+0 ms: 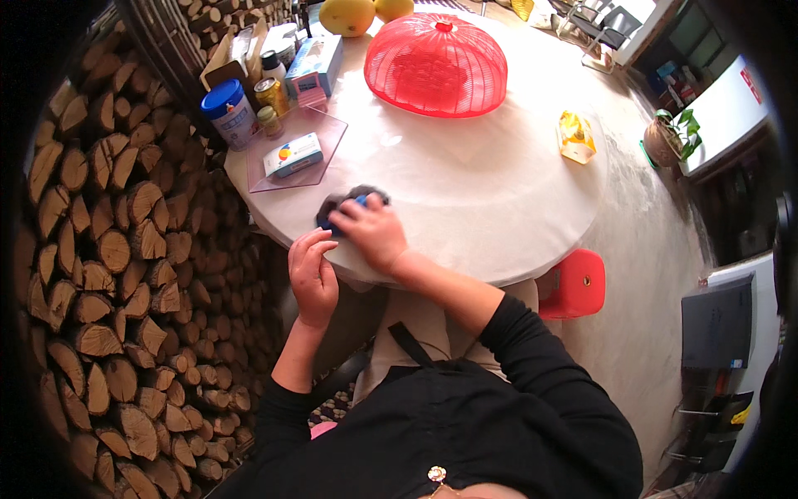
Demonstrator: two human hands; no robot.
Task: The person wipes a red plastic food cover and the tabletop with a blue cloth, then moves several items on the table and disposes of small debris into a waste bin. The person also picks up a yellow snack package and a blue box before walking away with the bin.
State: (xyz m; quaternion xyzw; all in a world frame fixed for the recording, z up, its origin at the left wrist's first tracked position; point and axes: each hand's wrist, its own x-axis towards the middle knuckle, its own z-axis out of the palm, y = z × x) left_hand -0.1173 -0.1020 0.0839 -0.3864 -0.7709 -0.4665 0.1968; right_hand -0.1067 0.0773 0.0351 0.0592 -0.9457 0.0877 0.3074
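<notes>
My right hand lies over a dark grey and blue bundle, apparently cloth, near the front left edge of the round table. Its fingers grip the bundle; motion blurs both, and the palm side is hidden. Just left of it, my left hand is raised at the table's edge, fingers curved and nothing visible in them. Its fingertips come close to the bundle; whether they touch cannot be told. Beyond the bundle, a small white and blue box rests on a clear plastic sheet.
A red mesh food cover stands at the back, with yellow fruit behind it. A blue-lidded tub, a gold can and a tissue box crowd the left. An orange packet sits right. Stacked firewood flanks the table; a red stool stands right.
</notes>
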